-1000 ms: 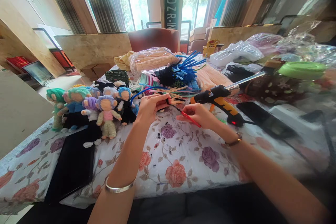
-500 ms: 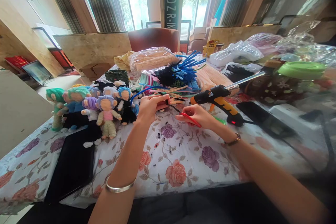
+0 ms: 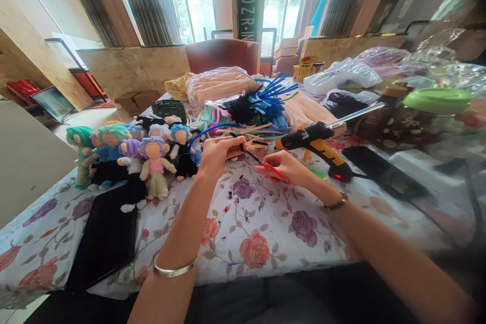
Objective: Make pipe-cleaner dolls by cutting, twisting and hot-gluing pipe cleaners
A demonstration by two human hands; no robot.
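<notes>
My left hand (image 3: 217, 156) is closed in a pinch on a small black piece (image 3: 242, 147), perhaps a cut of pipe cleaner; most of it is hidden by the fingers. My right hand (image 3: 285, 166) is wrapped round red-handled scissors (image 3: 279, 174). Their dark blades point left, up to the black piece at my left fingertips. Below both hands, tiny black snippets (image 3: 230, 195) lie scattered on the flowered tablecloth (image 3: 261, 233). Just beyond my right hand, a black and orange glue gun (image 3: 321, 144) rests with a clear stick in its back and a red light on.
Several small yarn-haired dolls (image 3: 155, 164) stand at the left, behind a black tablet-like slab (image 3: 104, 238). Bundles of blue pipe cleaners (image 3: 271, 98) and peach ones (image 3: 224, 86) lie behind my hands. A green-lidded jar (image 3: 436, 101) and plastic bags (image 3: 341, 76) are at the right.
Almost nothing differs. Both hands stay in place with the black piece and the scissors; the red handles look slightly more spread.
</notes>
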